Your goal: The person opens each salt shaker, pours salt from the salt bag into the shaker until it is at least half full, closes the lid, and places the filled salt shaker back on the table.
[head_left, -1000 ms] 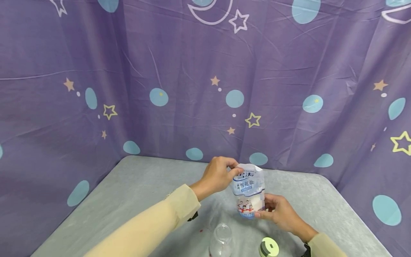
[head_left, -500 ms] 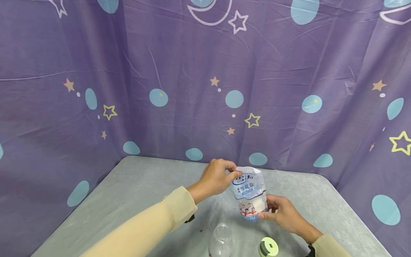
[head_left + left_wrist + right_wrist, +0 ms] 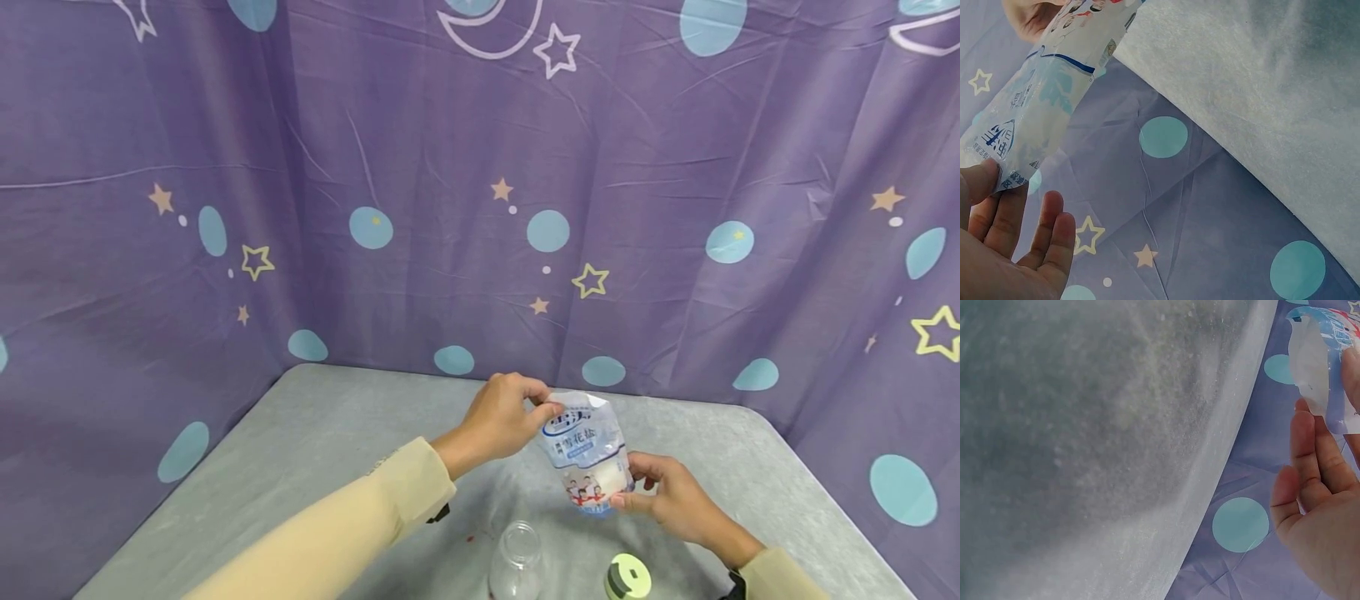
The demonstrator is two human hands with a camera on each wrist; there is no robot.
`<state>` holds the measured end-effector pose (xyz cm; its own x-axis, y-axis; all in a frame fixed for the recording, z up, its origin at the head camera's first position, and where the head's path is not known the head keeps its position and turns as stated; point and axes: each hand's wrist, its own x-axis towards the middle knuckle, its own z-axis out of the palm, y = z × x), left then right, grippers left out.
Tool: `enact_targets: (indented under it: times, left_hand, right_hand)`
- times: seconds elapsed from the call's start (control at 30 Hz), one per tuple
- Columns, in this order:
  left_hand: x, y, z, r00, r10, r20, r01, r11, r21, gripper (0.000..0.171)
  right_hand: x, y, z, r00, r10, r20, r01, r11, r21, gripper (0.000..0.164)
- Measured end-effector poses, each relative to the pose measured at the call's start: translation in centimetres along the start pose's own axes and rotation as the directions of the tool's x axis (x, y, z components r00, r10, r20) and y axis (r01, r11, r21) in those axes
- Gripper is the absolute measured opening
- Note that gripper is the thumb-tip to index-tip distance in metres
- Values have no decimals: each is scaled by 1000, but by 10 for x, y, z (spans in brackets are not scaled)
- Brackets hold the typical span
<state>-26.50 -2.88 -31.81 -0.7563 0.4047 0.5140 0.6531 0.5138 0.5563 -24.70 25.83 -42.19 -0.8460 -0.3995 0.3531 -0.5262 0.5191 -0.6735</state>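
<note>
A blue-and-white salt bag [image 3: 587, 450], printed with dark characters and small figures in red, is held tilted above the table, its top leaning left. My left hand [image 3: 504, 419] pinches the bag's upper left corner between thumb and fingers; in the left wrist view that hand's [image 3: 1019, 250] other fingers stand away from the plastic. At the lower right side, my right hand [image 3: 671, 500] grips the bag near its bottom, thumb in front. The right wrist view shows the bag's white underside [image 3: 1313, 369] by the fingers. White contents show through the lower part.
A clear, lidless jar [image 3: 517, 562] stands on the grey table [image 3: 360, 433] at the front, below the bag. To its right is a light green lid [image 3: 628, 577]. A small red speck [image 3: 470, 539] lies left of the jar. Purple curtain [image 3: 450, 275] surrounds the table.
The bag has tipped further, its bottom swinging to the right and its top sinking slightly. My right hand has shifted a little right with it, my left slightly down and left.
</note>
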Motion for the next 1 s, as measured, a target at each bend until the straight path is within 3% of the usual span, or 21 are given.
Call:
enact_targets:
  times: [0.27,0.67,1.0]
  left_hand:
    - [-6,1,0,1000,6,15,-6,1000,-1,24]
    - [-14,-2,-5,1000,0,20,1,1000,-11,34]
    - [-20,-7,-7,999,25,38,-29,993,113,31]
  right_hand:
    - [-2,0,-1,1000,15,27,-16,1000,21,20]
    - [-5,-2,-7,997,-75,27,75,997,23,21]
    - [-8,-4,-15,989,-136,55,134,990,48,22]
